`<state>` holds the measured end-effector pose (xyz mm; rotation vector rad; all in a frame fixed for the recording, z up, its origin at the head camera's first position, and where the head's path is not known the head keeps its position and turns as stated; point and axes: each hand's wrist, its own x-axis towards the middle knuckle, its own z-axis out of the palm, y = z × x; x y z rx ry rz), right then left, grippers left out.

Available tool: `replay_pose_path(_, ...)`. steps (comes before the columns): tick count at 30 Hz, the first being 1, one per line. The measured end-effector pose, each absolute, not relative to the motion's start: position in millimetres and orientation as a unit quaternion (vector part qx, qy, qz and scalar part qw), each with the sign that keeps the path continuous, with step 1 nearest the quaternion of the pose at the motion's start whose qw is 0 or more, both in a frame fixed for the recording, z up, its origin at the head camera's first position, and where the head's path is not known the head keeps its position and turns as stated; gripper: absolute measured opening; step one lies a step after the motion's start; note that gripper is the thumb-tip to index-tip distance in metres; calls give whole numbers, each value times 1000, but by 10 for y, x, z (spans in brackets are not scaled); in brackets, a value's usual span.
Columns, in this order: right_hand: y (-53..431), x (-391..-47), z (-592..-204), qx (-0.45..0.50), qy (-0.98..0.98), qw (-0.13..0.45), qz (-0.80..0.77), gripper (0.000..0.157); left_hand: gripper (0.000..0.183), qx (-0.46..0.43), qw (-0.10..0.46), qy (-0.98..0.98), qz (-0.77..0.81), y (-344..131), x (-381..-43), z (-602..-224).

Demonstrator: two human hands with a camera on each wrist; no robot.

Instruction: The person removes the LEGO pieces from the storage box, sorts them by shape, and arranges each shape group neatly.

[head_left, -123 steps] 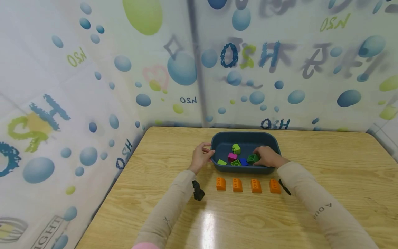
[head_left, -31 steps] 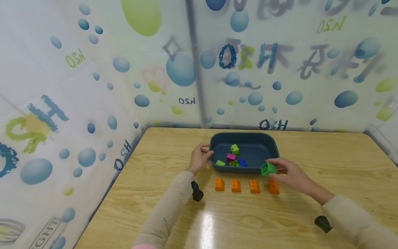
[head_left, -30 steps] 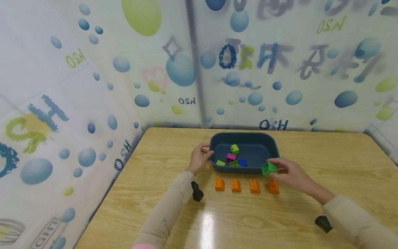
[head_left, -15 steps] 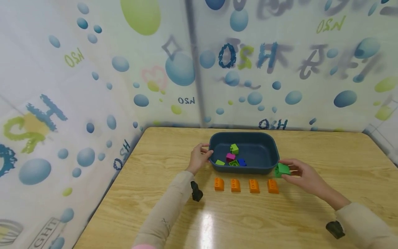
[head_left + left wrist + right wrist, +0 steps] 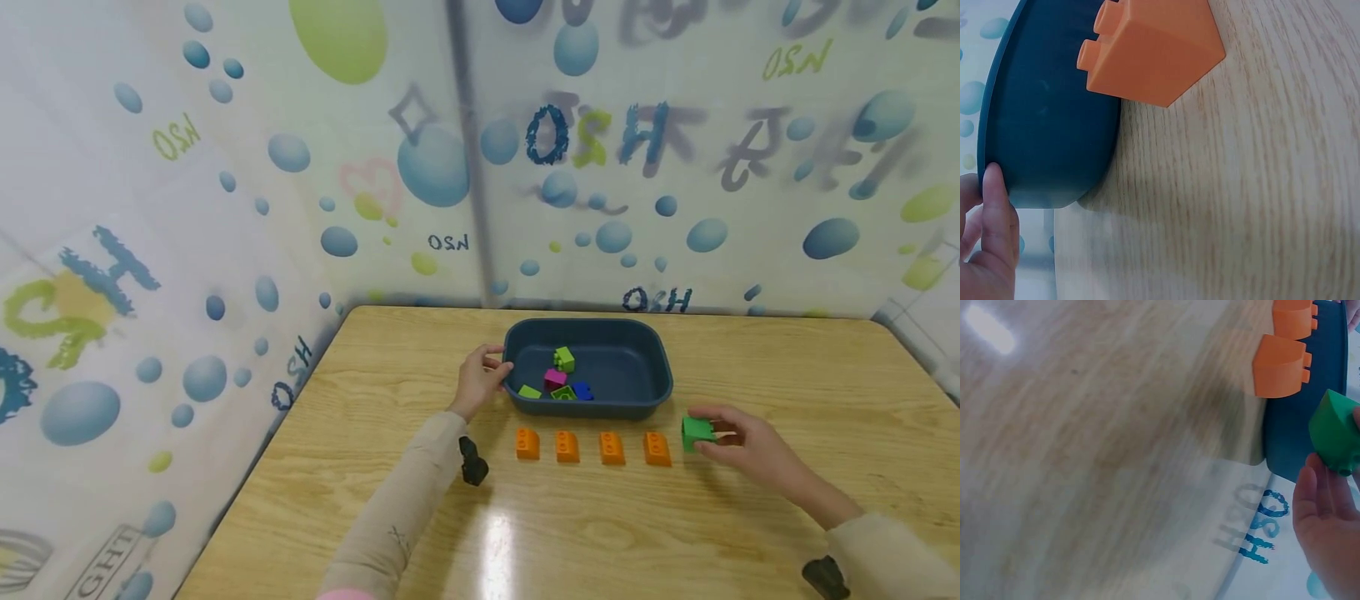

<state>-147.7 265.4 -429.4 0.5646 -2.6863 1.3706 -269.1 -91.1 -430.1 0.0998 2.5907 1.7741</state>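
A dark blue plastic tub (image 5: 637,408) stands on the table, and several toy bricks lie inside: a lime brick (image 5: 565,359), a magenta brick (image 5: 555,379), a blue brick (image 5: 582,391) and others in lime. My left hand (image 5: 481,381) holds the tub's left end by the rim, thumb against the outer wall in the left wrist view. Thumb and fingers of my right hand (image 5: 750,446) pinch a green brick (image 5: 697,433) just right of the orange row. In the right wrist view that green brick (image 5: 1335,428) shows a curved side and studs facing the palm.
Several orange bricks (image 5: 612,448) with two studs each stand in a spaced row before the tub. The wooden table (image 5: 585,533) backs onto a wall covering (image 5: 600,275) printed with bubbles and letters. Black wrist devices (image 5: 473,462) sit at both sleeves.
My right hand has taken the green brick out of the tub, over its front right corner, then right and down to the orange row's right end. My left hand stays at the rim.
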Motion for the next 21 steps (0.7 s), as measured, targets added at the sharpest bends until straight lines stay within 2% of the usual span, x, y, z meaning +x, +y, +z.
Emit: replay_pose_path(21,2773,-1484,-4473,157,-892,28,422,37,33,32,-1,826,562,-907,-2679,-4284)
